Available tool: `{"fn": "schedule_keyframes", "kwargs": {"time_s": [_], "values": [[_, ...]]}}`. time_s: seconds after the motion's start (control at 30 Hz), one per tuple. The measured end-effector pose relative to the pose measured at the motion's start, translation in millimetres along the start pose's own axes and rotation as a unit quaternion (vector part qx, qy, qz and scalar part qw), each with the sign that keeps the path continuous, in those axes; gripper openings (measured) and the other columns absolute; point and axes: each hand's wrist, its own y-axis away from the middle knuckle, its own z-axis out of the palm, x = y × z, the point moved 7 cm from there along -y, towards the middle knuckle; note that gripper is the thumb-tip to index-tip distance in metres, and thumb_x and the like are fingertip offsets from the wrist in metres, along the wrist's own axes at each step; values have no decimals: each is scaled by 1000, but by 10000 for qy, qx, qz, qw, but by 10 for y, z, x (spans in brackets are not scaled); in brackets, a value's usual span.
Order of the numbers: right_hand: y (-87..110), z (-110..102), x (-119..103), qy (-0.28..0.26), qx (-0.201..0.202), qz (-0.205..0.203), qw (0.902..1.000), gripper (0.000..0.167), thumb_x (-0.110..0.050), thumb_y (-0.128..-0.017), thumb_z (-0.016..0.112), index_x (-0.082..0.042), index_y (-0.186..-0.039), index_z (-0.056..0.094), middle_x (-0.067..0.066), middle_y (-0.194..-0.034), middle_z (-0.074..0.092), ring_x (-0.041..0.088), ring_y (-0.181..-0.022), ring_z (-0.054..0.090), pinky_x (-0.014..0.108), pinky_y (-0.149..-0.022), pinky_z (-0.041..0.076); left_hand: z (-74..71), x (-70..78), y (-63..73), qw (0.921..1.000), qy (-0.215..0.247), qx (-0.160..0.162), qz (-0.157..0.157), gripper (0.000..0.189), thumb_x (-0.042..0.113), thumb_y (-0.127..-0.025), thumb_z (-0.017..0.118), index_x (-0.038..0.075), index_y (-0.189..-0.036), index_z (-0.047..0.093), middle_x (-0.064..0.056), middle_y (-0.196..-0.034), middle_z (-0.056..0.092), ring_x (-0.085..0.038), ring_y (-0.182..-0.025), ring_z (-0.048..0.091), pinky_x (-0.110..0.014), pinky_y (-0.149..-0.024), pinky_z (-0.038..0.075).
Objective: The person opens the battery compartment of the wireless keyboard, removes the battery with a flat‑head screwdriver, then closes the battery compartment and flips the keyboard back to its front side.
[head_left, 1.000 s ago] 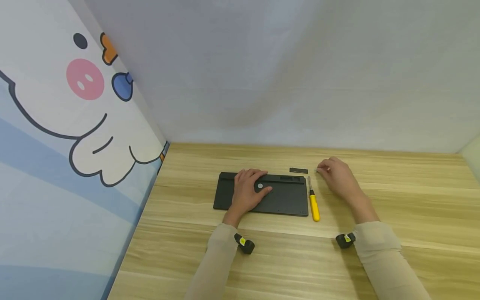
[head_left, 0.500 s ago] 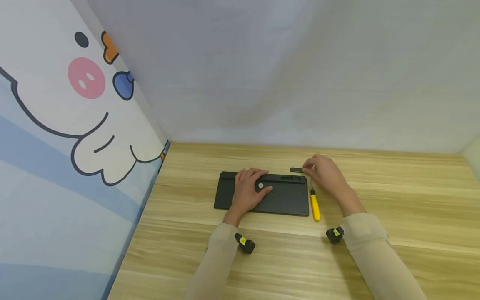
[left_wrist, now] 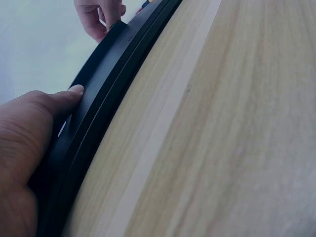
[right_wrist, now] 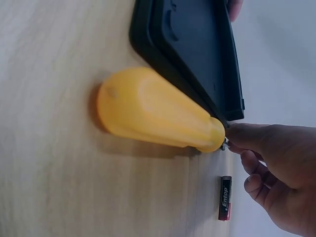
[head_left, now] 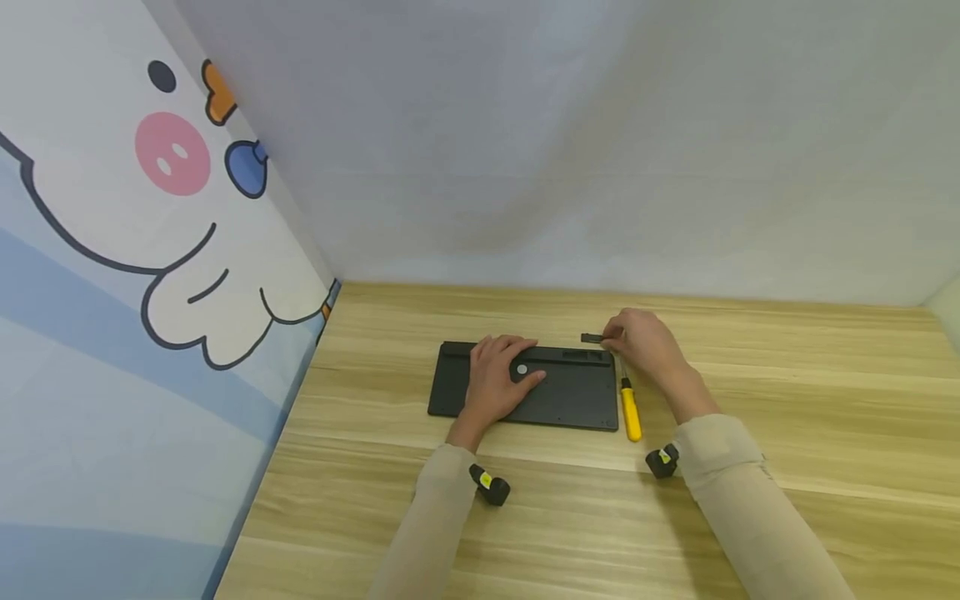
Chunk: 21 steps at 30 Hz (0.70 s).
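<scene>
A black keyboard (head_left: 573, 400) lies underside up on the wooden table, its battery slot (head_left: 581, 356) uncovered at the far right. My left hand (head_left: 495, 385) rests on its left half, with the thumb (left_wrist: 71, 98) pressing the underside in the left wrist view. Just beyond the far right corner, my right hand (head_left: 645, 343) pinches the right end of a small black battery cover (head_left: 591, 338); the fingertips hide that end. A yellow-handled screwdriver (head_left: 631, 412) lies beside the keyboard's right edge, below the right hand.
In the right wrist view a dark battery (right_wrist: 225, 197) with a red end lies on the table near the right fingers. A pale wall (head_left: 600, 208) rises behind the table, and a cartoon-printed panel (head_left: 202, 333) stands along the left side.
My right hand has moved left, from the table right of the screwdriver tip to the battery cover, where its fingertips have closed on the right end. The left hand stays in place.
</scene>
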Motion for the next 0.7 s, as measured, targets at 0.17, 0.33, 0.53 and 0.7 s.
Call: {"fn": "schedule_keyframes", "kwargs": {"time_s": [0.17, 0.33, 0.53, 0.7], "values": [[-4, 2, 1, -12, 34, 34, 10000, 17, -15, -97, 70, -2, -106, 77, 16, -103, 73, 32, -94, 69, 49, -85, 58, 11, -7, -7, 10000, -15, 16, 9, 52, 44, -92, 74, 24, -139, 63, -2, -136, 64, -25, -133, 56, -53, -127, 23], [3, -18, -34, 53, 126, -123, 9998, 17, -14, -99, 67, -1, -106, 77, 15, -101, 72, 32, -94, 68, 48, -85, 58, 0, 5, -16, 10000, -15, 27, 18, 52, 44, -92, 74, 23, -139, 63, -3, -135, 64, -26, -133, 56, -54, -127, 24], [31, -44, -75, 124, 290, -287, 9991, 16, -12, -100, 65, -1, -106, 75, 15, -101, 70, 32, -96, 66, 48, -85, 57, 5, 4, -25, 10000, -37, -12, -16, 53, 45, -93, 73, 24, -139, 62, -3, -136, 64, -25, -133, 56, -53, -127, 23], [51, -74, -118, 184, 418, -341, 9984, 17, -13, -101, 64, -1, -108, 74, 15, -102, 70, 33, -97, 65, 49, -84, 57, 12, -3, -26, 10000, -55, -23, -49, 53, 45, -93, 74, 24, -140, 62, -3, -136, 63, -25, -134, 55, -53, -128, 23]]}}
